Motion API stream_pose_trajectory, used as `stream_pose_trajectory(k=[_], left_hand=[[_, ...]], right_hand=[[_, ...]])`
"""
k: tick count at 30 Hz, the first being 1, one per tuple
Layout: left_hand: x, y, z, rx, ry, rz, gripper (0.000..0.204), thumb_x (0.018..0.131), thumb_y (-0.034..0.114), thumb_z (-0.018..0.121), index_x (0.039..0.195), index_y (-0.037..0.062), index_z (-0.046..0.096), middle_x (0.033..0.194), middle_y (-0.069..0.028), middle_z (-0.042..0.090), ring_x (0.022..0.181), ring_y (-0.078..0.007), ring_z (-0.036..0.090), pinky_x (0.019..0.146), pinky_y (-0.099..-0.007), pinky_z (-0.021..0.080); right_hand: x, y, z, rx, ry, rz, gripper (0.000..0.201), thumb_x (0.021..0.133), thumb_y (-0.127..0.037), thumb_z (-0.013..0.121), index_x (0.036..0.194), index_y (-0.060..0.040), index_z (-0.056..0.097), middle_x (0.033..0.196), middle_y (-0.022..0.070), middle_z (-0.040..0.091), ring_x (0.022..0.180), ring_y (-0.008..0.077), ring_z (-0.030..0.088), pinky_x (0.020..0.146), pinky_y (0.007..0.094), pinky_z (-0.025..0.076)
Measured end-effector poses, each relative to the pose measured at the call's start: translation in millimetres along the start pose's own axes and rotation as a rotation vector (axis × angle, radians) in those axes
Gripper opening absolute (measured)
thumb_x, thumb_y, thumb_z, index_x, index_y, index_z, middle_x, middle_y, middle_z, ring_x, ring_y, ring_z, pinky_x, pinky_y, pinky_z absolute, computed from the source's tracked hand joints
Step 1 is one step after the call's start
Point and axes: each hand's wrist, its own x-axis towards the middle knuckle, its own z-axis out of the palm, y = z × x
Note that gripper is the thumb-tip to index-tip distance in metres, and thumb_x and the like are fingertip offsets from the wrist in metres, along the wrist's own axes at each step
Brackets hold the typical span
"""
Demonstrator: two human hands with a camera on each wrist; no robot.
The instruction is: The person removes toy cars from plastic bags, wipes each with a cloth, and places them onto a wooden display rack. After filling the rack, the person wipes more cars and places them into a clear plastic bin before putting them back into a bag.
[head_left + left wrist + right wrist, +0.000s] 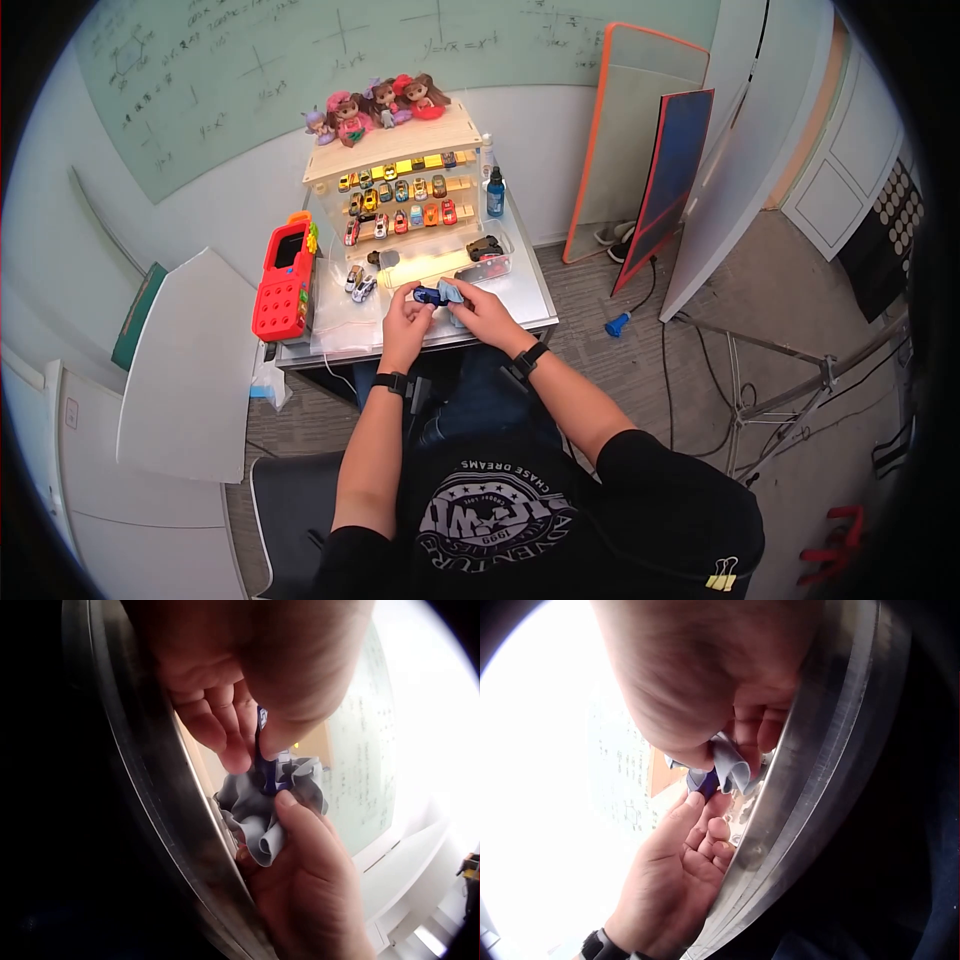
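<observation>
A dark blue toy car (pixel 430 296) is pinched between the thumb and fingers of my left hand (pixel 404 322), over the front of the table. My right hand (pixel 486 312) grips a crumpled grey-blue cloth (pixel 449 291) against the car's other end. In the left wrist view the cloth (pixel 251 806) bunches around the lower part of the car (pixel 270 774), with the right thumb pressing there. From the right wrist, the cloth's folds (pixel 731 765) hide part of the car (pixel 703 783). Two toy cars (pixel 360 284) stand on the table left of my hands.
Behind the hands lies a clear plastic bin (pixel 420 275) with a dark toy vehicle (pixel 485 248) in it. A wooden tiered rack (pixel 395 150) carries rows of toy cars, with dolls (pixel 385 104) on top. A red toy case (pixel 285 280) stands left, a blue bottle (pixel 495 192) right.
</observation>
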Motion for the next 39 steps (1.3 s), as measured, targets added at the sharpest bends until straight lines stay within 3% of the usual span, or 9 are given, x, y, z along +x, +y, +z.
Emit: stream_pose_trajectory(k=[4, 10, 16, 20, 23, 27, 32, 36, 39], left_hand=[[0.8, -0.2, 1.2, 0.060, 0.021, 0.001, 0.047, 0.097, 0.008, 0.073, 0.139, 0.0055, 0.052, 0.079, -0.0016, 0.067, 0.068, -0.0074, 0.064, 0.061, -0.0221, 0.050], [-2.7, 4.2, 7.0, 0.265, -0.005, 0.032, 0.033, 0.096, 0.013, 0.076, 0.123, 0.0045, 0.059, 0.066, 0.0013, 0.061, 0.056, -0.0045, 0.057, 0.049, -0.0224, 0.043], [-2.8, -1.6, 8.5, 0.326, 0.028, 0.132, 0.030, 0.096, 0.014, 0.077, 0.118, 0.0038, 0.060, 0.064, 0.0015, 0.060, 0.054, -0.0049, 0.055, 0.048, -0.0233, 0.043], [-2.0, -4.6, 8.0, 0.337, 0.040, 0.106, 0.031, 0.095, 0.016, 0.079, 0.115, 0.0036, 0.060, 0.065, 0.0017, 0.060, 0.055, -0.0051, 0.055, 0.048, -0.0235, 0.043], [-2.8, -1.9, 8.3, 0.346, 0.037, 0.093, 0.032, 0.094, 0.017, 0.079, 0.115, 0.0035, 0.060, 0.065, 0.0011, 0.060, 0.055, -0.0054, 0.056, 0.049, -0.0235, 0.044], [-5.8, 6.9, 10.8, 0.403, 0.043, 0.101, 0.028, 0.094, 0.020, 0.080, 0.108, 0.0023, 0.063, 0.066, 0.0008, 0.059, 0.058, -0.0060, 0.056, 0.053, -0.0245, 0.046], [-3.3, 2.1, 7.8, 0.413, -0.105, 0.081, 0.026, 0.092, 0.022, 0.082, 0.099, -0.0001, 0.071, 0.074, -0.0026, 0.068, 0.068, -0.0073, 0.062, 0.064, -0.0245, 0.051], [-2.8, 4.5, 5.6, 0.493, -0.135, 0.122, 0.027, 0.092, 0.021, 0.082, 0.104, -0.0005, 0.073, 0.083, -0.0042, 0.072, 0.073, -0.0073, 0.064, 0.067, -0.0234, 0.051], [-1.2, 5.2, 6.9, 0.364, -0.128, 0.086, 0.027, 0.092, 0.019, 0.082, 0.106, -0.0008, 0.073, 0.086, -0.0021, 0.071, 0.074, -0.0066, 0.063, 0.066, -0.0223, 0.050]], right_hand=[[0.3, -0.9, 0.4, 0.092, 0.038, 0.024, 0.049, 0.100, -0.011, 0.065, 0.148, -0.0080, 0.057, 0.099, 0.0058, 0.067, 0.074, 0.0095, 0.057, 0.069, 0.0272, 0.051], [2.2, 14.2, 8.6, 0.201, 0.151, -0.083, 0.048, 0.100, -0.007, 0.063, 0.147, -0.0073, 0.057, 0.103, 0.0039, 0.069, 0.076, 0.0075, 0.057, 0.070, 0.0262, 0.051], [-3.7, -4.2, 3.6, 0.214, 0.131, -0.033, 0.041, 0.104, -0.013, 0.062, 0.144, -0.0063, 0.061, 0.103, 0.0024, 0.070, 0.075, 0.0053, 0.056, 0.069, 0.0240, 0.049], [-2.9, -4.7, -1.2, 0.339, 0.164, 0.111, 0.038, 0.108, -0.029, 0.060, 0.136, -0.0050, 0.069, 0.090, -0.0022, 0.069, 0.070, 0.0040, 0.054, 0.064, 0.0224, 0.047], [1.7, 7.5, 0.9, 0.253, 0.172, 0.052, 0.037, 0.108, -0.028, 0.060, 0.136, -0.0059, 0.069, 0.089, -0.0026, 0.069, 0.069, 0.0031, 0.055, 0.061, 0.0228, 0.047], [1.4, 8.6, 4.0, 0.256, 0.154, 0.013, 0.034, 0.105, -0.019, 0.064, 0.136, -0.0051, 0.068, 0.094, -0.0013, 0.071, 0.073, 0.0040, 0.058, 0.066, 0.0227, 0.050], [2.7, 10.6, 6.5, 0.317, 0.177, -0.030, 0.031, 0.103, -0.016, 0.067, 0.132, -0.0041, 0.068, 0.098, 0.0006, 0.073, 0.080, 0.0053, 0.062, 0.072, 0.0231, 0.052], [3.0, 16.9, 4.7, 0.227, 0.170, 0.005, 0.028, 0.102, -0.017, 0.068, 0.126, -0.0018, 0.069, 0.102, 0.0040, 0.075, 0.086, 0.0070, 0.066, 0.077, 0.0247, 0.054], [3.2, 19.4, 5.4, 0.187, 0.179, -0.020, 0.028, 0.102, -0.018, 0.068, 0.124, -0.0009, 0.068, 0.102, 0.0052, 0.075, 0.084, 0.0074, 0.065, 0.076, 0.0253, 0.053]])
